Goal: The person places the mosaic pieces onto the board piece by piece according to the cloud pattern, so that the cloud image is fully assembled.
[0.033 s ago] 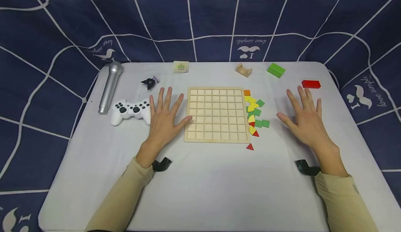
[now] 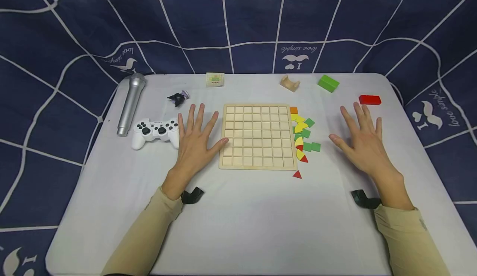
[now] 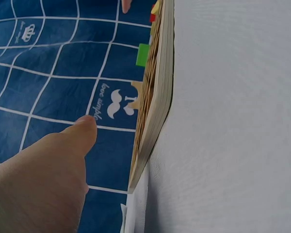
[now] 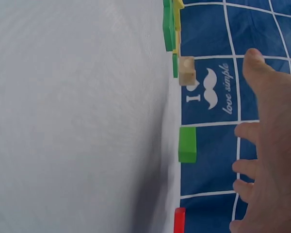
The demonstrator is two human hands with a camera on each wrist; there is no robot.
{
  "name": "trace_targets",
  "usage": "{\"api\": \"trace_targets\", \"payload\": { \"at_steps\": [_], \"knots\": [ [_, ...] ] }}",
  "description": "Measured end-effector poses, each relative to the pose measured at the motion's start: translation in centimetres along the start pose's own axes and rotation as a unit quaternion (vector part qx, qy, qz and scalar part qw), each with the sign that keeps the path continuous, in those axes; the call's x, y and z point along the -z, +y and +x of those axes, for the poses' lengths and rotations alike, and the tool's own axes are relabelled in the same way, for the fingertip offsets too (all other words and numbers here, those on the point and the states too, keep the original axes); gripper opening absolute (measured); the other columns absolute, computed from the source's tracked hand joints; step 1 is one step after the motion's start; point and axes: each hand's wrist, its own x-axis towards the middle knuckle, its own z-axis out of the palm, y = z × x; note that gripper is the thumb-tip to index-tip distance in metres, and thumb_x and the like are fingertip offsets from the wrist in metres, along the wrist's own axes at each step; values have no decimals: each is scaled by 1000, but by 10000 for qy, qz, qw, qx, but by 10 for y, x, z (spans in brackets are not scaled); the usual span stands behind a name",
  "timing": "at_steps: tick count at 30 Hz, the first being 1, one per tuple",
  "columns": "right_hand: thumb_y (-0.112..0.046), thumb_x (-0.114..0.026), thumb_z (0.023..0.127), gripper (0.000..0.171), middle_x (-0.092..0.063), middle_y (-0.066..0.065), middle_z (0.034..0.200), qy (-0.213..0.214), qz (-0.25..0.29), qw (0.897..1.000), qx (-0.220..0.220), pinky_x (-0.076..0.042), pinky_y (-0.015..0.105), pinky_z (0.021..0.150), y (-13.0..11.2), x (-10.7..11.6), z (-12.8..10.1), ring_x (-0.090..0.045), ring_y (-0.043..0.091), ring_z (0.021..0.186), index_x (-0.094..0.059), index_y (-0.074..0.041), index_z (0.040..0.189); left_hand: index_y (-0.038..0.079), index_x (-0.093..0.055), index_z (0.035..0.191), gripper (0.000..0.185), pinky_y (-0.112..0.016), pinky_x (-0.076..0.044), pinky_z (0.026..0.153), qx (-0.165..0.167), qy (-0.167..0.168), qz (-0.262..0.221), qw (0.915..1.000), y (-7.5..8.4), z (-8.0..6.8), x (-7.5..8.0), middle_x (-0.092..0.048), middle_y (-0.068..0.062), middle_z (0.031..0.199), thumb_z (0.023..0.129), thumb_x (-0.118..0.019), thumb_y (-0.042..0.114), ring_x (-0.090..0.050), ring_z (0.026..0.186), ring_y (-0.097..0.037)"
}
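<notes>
My left hand point(image 2: 196, 145) is spread flat with straight fingers, between a white game controller point(image 2: 150, 131) and a square wooden grid board point(image 2: 258, 137). Its thumb tip overlaps the board's left edge in the head view; in the left wrist view the thumb point(image 3: 80, 136) appears apart from the board. My right hand point(image 2: 363, 145), fingers also spread, holds nothing and lies to the right of the loose pieces. Along the board's right side are several small flat pieces: green squares point(image 2: 316, 147), yellow rounded pieces point(image 2: 300, 154), red triangles point(image 2: 297, 175) and an orange square point(image 2: 294, 110).
A red block point(image 2: 370, 100) lies just beyond my right fingertips. Farther back are a green block point(image 2: 328, 83), a notched wooden block point(image 2: 290, 83) and a small printed card point(image 2: 215, 80). On the left stand a small black figure point(image 2: 179, 98) and a silver microphone point(image 2: 131, 104).
</notes>
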Motion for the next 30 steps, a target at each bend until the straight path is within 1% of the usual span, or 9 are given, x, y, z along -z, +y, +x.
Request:
{"api": "trace_targets", "payload": {
  "at_steps": [6,11,14,17,20,23,25,30],
  "knots": [
    [-60,-56,100,88,-4,16,178,2,46,10000,20,12,73,125,-2,1,-1,4,38,165,-16,-24,171,20,-43,163,85,-64,10,130,-7,-36,-61,10000,1,-1,1,-13,-13,177,94,-65,65,4,166,-33],
    [-56,-59,100,86,-12,17,177,152,164,9997,90,5,73,127,-4,1,-2,-4,39,165,-22,-23,170,21,-44,162,84,-64,7,130,-57,-122,-174,9998,0,-2,-1,-20,-19,175,93,-68,63,1,166,-34],
    [-53,-60,101,84,-16,18,176,231,323,9991,152,2,73,127,-5,0,-1,-8,39,164,-25,-21,169,21,-41,164,85,-63,5,131,-56,-350,-327,9988,-1,-3,-4,-20,-18,175,94,-68,61,-2,165,-36],
    [-48,-63,101,82,-18,18,176,230,446,9986,148,-1,72,128,-4,0,-1,-12,39,163,-27,-19,169,24,-35,166,87,-60,7,132,-107,-753,-479,9960,-1,-4,-9,-18,-15,176,95,-66,63,-4,165,-38],
    [-44,-64,101,81,-18,18,176,235,505,9984,112,-3,72,128,-3,0,-1,-15,41,162,-28,-18,168,26,-28,169,93,-58,10,132,-159,-1113,-560,9921,1,-5,-14,-18,-13,176,94,-65,67,-5,165,-38],
    [-42,-64,102,79,-17,17,176,318,624,9975,86,-7,72,128,-3,0,-2,-17,44,161,-28,-19,168,26,-22,170,98,-57,7,132,-145,-1256,-625,9900,3,-5,-16,-21,-12,176,93,-66,68,-6,165,-37],
    [-42,-63,102,78,-16,16,177,361,747,9965,73,-10,74,127,-3,-1,-2,-18,46,160,-29,-20,168,25,-21,170,99,-55,5,133,-158,-1323,-646,9890,3,-5,-17,-21,-10,176,93,-65,67,-7,165,-36],
    [-37,-67,101,77,-18,14,177,371,961,9946,76,-20,77,122,-7,-3,-1,-21,45,160,-31,-21,168,21,-28,169,92,-54,4,134,-326,-1436,-631,9871,3,-3,-16,-20,-10,176,96,-63,65,-7,165,-37]
  ]
}}
